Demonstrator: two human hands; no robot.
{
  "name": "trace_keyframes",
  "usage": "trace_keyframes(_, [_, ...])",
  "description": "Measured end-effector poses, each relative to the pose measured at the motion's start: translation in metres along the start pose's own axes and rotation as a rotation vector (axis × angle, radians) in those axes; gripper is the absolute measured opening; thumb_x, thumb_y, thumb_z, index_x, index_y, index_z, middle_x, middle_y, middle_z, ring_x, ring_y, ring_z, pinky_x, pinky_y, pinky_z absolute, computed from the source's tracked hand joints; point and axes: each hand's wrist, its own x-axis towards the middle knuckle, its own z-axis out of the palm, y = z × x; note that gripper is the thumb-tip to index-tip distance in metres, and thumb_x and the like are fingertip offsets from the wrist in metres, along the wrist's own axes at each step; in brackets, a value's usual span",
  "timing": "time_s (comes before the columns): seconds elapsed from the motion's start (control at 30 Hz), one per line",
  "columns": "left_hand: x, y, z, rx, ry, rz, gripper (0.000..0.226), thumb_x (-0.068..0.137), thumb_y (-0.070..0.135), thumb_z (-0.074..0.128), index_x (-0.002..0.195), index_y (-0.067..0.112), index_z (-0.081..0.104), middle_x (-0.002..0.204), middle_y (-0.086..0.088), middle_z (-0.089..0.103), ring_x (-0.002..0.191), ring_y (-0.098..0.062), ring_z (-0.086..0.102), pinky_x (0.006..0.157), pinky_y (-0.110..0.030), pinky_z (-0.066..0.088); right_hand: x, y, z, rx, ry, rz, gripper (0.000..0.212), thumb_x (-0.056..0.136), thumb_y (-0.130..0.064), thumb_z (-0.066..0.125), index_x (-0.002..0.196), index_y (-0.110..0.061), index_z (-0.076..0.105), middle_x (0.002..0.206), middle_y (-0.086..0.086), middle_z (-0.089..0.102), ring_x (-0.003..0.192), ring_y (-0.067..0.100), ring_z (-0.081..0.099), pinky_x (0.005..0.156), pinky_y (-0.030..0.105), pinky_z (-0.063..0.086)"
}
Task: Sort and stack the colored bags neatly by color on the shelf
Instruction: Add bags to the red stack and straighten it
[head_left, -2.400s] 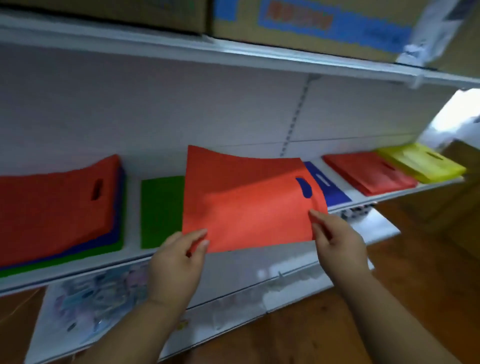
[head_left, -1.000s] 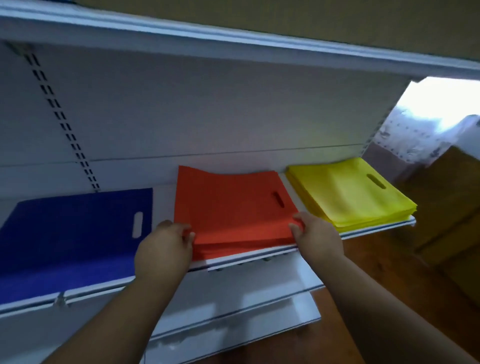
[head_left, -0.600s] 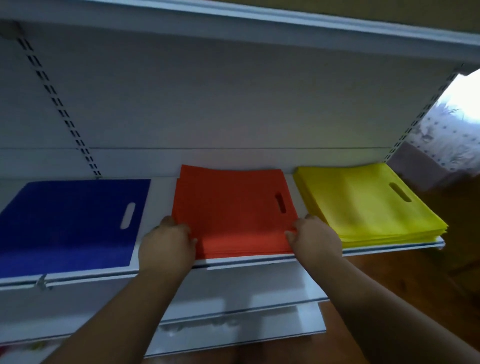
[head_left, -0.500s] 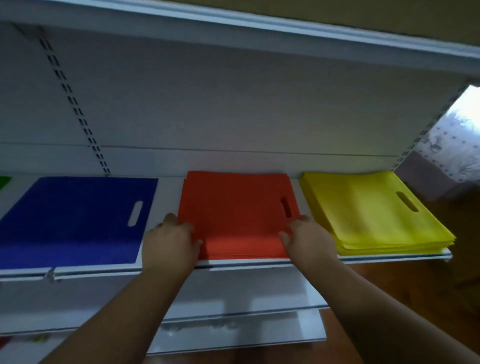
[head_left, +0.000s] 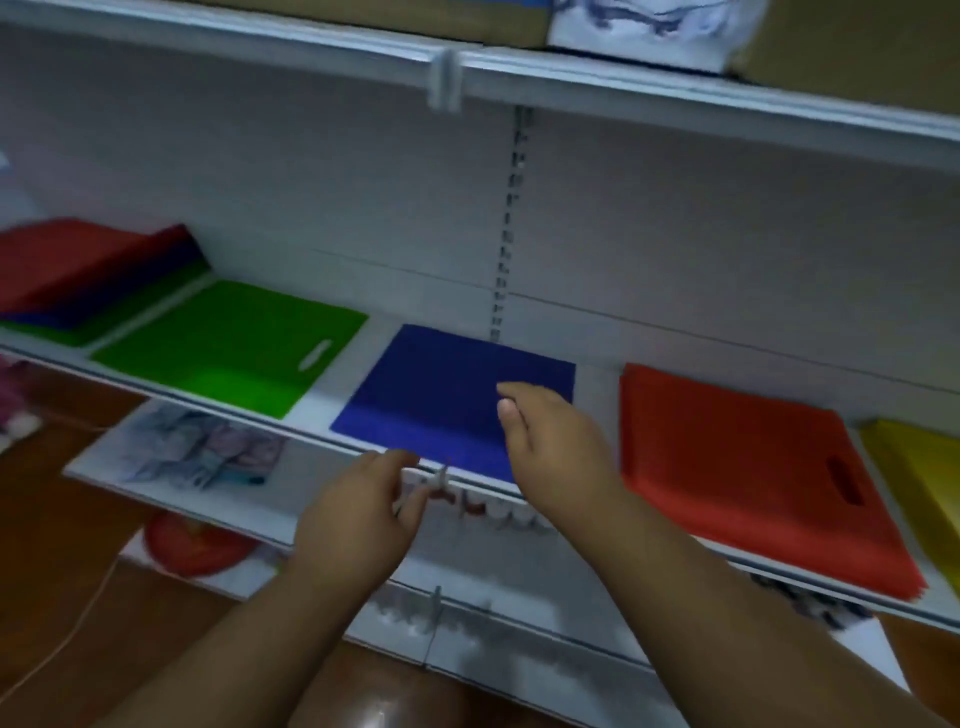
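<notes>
Bags (head_left: 748, 467) lie flat in separate green, blue, red, yellow piles; both hands (head_left: 550, 452) loosely spread, holding nothing.

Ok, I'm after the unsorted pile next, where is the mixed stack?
Head view, far left on the shelf: the mixed stack, red on top, just left of the green bag.

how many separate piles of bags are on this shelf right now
5: a mixed pile at far left with red on top, then green, blue, red, and a yellow one cut off at the right edge. More may lie out of frame.
</notes>
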Motion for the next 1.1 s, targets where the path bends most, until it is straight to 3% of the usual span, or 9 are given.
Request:
trace_keyframes(0.2, [-0.020,-0.144,-0.091,0.106,0.108,-0.138,0.042,0.090,0.044,0.060,0.131,0.037,0.053,0.090,0.014,0.055,0.074,-0.009,0.053,0.058,-0.026,0.039,0.044,-0.145,0.087,0.110,-0.046,-0.183,0.039,0.099,-0.029,0.050,0.138,-0.022,0.052,0.124,0.004,0.056,0.108,0.023,0.057,0.086,0.037,0.047])
trace_keyframes(0.37, [-0.013,-0.236,-0.142,0.097,0.204,-0.266,0.036,0.091,0.043,0.058,0.126,0.035,0.057,0.106,0.010,0.060,0.085,-0.013,0.062,0.064,-0.031,0.052,0.088,-0.234,0.139,0.149,-0.102,-0.299,0.047,0.097,-0.046,0.039,0.133,-0.023,0.057,0.125,0.004,0.059,0.107,0.024,0.058,0.085,0.037,0.049])
trace_keyframes(0.43, [-0.002,-0.267,-0.152,0.079,0.258,-0.283,0.034,0.091,0.042,0.058,0.124,0.035,0.060,0.109,0.007,0.058,0.081,-0.013,0.062,0.063,-0.029,0.051,0.116,-0.259,0.160,0.138,-0.111,-0.336,0.044,0.100,-0.044,0.042,0.136,-0.023,0.055,0.125,0.002,0.060,0.105,0.021,0.059,0.083,0.034,0.048])
trace_keyframes(0.53, [0.022,-0.313,-0.166,0.089,0.267,-0.345,0.035,0.093,0.041,0.057,0.129,0.040,0.056,0.105,0.012,0.056,0.073,-0.002,0.054,0.060,-0.024,0.046,0.159,-0.297,0.196,0.132,-0.200,-0.355,0.043,0.100,-0.041,0.047,0.141,-0.027,0.049,0.108,-0.003,0.064,0.087,0.013,0.056,0.071,0.029,0.042])
trace_keyframes(0.67, [0.051,-0.360,-0.192,0.095,0.248,-0.408,0.048,0.093,0.045,0.058,0.139,0.043,0.043,0.106,0.016,0.061,0.076,-0.002,0.052,0.061,-0.021,0.046,0.213,-0.346,0.247,0.119,-0.343,-0.363,0.049,0.098,-0.041,0.050,0.145,-0.030,0.042,0.079,-0.010,0.057,0.083,0.019,0.059,0.073,0.033,0.049])
trace_keyframes(0.9, [0.099,-0.454,-0.225,0.004,0.159,-0.482,0.055,0.094,0.047,0.055,0.141,0.052,0.028,0.090,0.019,0.060,0.076,-0.003,0.059,0.062,-0.026,0.055,0.282,-0.415,0.327,0.108,-0.548,-0.241,0.067,0.094,-0.050,0.053,0.151,-0.044,0.018,0.106,0.002,0.064,0.105,0.023,0.062,0.090,0.039,0.052])
trace_keyframes(1.0, [0.122,-0.495,-0.233,-0.186,0.054,-0.467,0.055,0.094,0.044,0.056,0.139,0.057,0.026,0.090,0.018,0.061,0.072,-0.007,0.063,0.065,-0.032,0.057,0.288,-0.427,0.352,0.069,-0.577,-0.137,0.059,0.094,-0.053,0.053,0.148,-0.039,0.035,0.127,0.000,0.061,0.116,0.020,0.057,0.098,0.034,0.047])
trace_keyframes(1.03, [0.132,-0.510,-0.237,-0.242,0.011,-0.444,0.056,0.094,0.044,0.057,0.139,0.059,0.026,0.094,0.017,0.062,0.070,-0.007,0.064,0.067,-0.033,0.056,0.285,-0.430,0.357,0.093,-0.541,-0.082,0.052,0.094,-0.053,0.053,0.142,-0.036,0.045,0.126,-0.002,0.062,0.114,0.018,0.058,0.096,0.032,0.047])
trace_keyframes(1.1, [0.152,-0.535,-0.246,-0.346,-0.089,-0.375,0.057,0.093,0.042,0.060,0.137,0.062,0.028,0.104,0.018,0.061,0.067,-0.004,0.062,0.068,-0.031,0.055,0.276,-0.433,0.368,0.165,-0.374,0.052,0.032,0.092,-0.052,0.057,0.117,-0.033,0.062,0.104,-0.012,0.067,0.098,0.013,0.062,0.083,0.028,0.049])
